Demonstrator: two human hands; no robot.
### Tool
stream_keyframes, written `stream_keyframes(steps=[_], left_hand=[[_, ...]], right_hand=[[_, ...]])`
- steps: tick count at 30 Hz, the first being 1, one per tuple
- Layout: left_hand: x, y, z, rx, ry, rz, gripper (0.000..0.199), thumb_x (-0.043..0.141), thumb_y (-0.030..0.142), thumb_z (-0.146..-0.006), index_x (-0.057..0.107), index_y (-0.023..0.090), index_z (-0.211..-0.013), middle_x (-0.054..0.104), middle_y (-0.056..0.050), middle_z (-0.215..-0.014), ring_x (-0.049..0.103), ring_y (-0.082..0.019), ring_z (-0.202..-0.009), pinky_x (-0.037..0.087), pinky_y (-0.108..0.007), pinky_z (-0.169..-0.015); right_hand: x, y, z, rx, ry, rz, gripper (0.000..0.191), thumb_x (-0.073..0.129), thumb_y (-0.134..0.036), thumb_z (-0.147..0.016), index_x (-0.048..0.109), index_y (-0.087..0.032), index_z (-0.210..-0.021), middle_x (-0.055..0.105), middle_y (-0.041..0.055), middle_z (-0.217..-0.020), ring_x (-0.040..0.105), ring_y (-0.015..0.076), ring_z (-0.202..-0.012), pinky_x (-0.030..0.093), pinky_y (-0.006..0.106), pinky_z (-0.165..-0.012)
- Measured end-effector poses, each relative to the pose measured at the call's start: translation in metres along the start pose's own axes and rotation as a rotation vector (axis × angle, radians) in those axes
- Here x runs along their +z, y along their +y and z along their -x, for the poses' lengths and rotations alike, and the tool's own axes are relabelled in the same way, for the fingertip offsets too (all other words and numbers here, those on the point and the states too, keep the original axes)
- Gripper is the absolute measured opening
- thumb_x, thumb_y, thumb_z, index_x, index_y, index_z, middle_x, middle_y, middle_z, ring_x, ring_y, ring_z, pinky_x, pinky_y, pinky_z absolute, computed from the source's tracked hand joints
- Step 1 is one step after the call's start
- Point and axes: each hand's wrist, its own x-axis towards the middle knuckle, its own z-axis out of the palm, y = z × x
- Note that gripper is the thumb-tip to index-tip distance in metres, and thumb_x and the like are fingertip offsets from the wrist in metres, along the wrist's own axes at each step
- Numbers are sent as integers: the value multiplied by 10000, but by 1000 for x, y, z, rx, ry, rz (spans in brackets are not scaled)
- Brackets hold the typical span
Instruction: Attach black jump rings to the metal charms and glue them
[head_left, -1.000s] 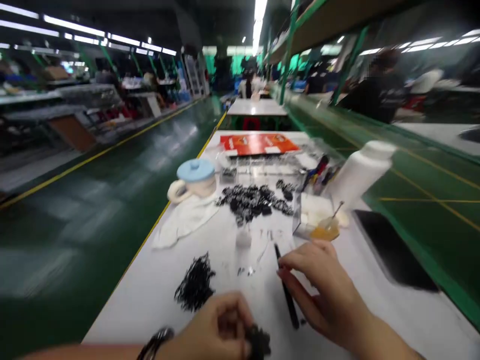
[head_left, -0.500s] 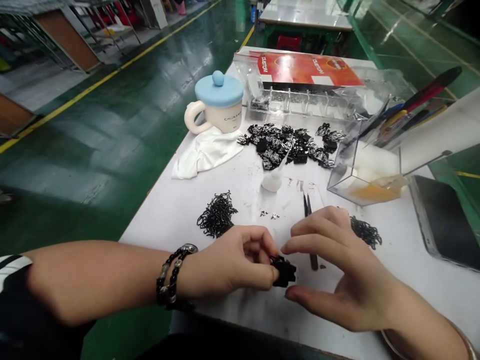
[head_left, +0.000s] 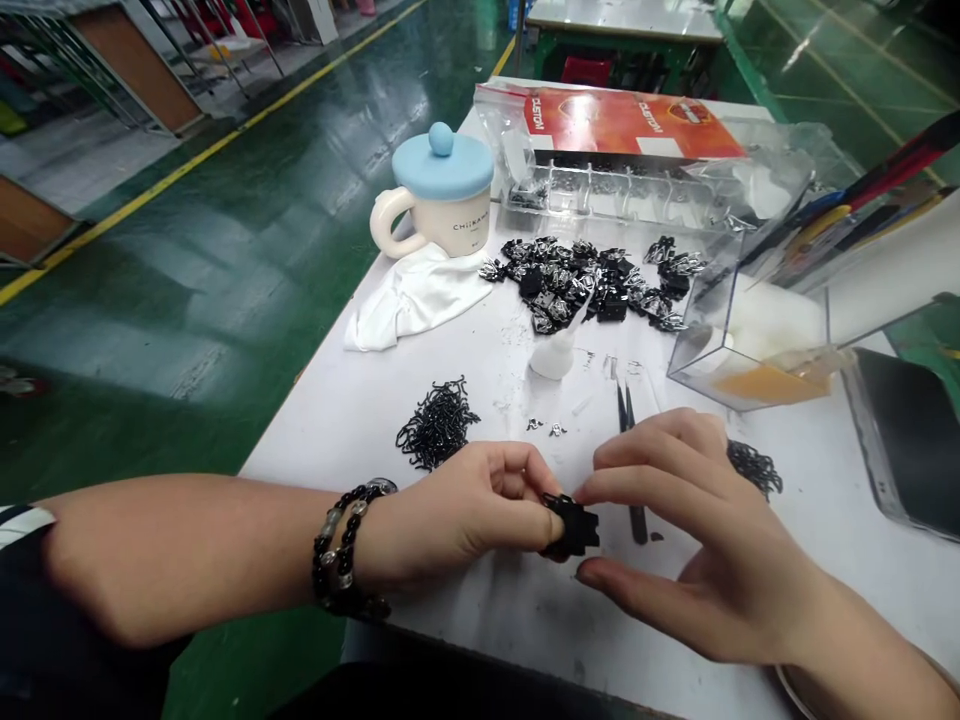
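My left hand (head_left: pixel 480 510) pinches a small black plastic part (head_left: pixel 576 528) between thumb and fingers, just above the table's near edge. Around that part's right side curves my right hand (head_left: pixel 690 540), thumb and fingers apart; a fingertip is at its upper edge, and I cannot tell whether it touches. Dark tweezers (head_left: pixel 637 515) lie partly behind the right hand. A heap of small black bent pieces (head_left: pixel 439 425) is beyond my left wrist, and a similar heap (head_left: pixel 756 468) shows past my right hand. Two tiny metal pieces (head_left: pixel 556 430) lie ahead of the held part.
Black-and-silver parts (head_left: pixel 577 280) are piled mid-table behind a small white dropper bottle (head_left: pixel 551 358). A lidded mug (head_left: pixel 454 215) stands on the left by a white cloth (head_left: pixel 416 300). A clear pen holder (head_left: pixel 750 350), a phone (head_left: pixel 911 440) and a compartment tray (head_left: pixel 600 200) are also there.
The view has shifted slightly. The black part stays in my left hand, and my right fingertips have come a little closer to its upper edge.
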Motion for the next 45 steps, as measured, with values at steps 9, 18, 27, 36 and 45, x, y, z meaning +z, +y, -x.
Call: stream_keyframes(steps=[9,18,27,36,45], left_hand=[[1,5,1,-25,16,-54,158,657,101,-616,543,134,-720,570,25,-565,444,-60,-502,288,-197,-503],[0,3,0,-10,34,-65,170,688,149,-612,554,126,-714,572,30,-551,438,-46,-487,293,-183,-501],[1,4,0,-13,45,-43,183,707,142,-613,559,118,-718,579,25,-559,453,-44,-496,311,-171,-510],[0,5,-2,-26,45,-51,188,712,139,-598,566,123,-715,584,22,-552,461,-54,-497,318,-178,-504],[1,5,-1,-28,42,-53,206,729,164,-601,562,125,-715,576,15,-570,450,-67,-512,301,-203,-522]], right_hand=[[1,-1,-1,2,-14,-9,277,683,-331,-753,572,-212,-977,596,30,-895,467,173,-799,330,370,-725],[3,0,-2,13,-9,16,244,672,-336,-768,577,-215,-957,603,24,-875,464,171,-795,327,377,-738],[3,0,-3,37,-25,11,209,664,-303,-775,574,-211,-940,604,20,-860,467,168,-795,319,370,-741],[3,2,-2,42,-40,19,203,655,-285,-777,563,-214,-944,599,-14,-816,465,153,-794,313,353,-738],[4,2,-2,54,-59,23,199,658,-272,-771,554,-221,-933,600,-16,-796,481,157,-794,325,358,-743]])
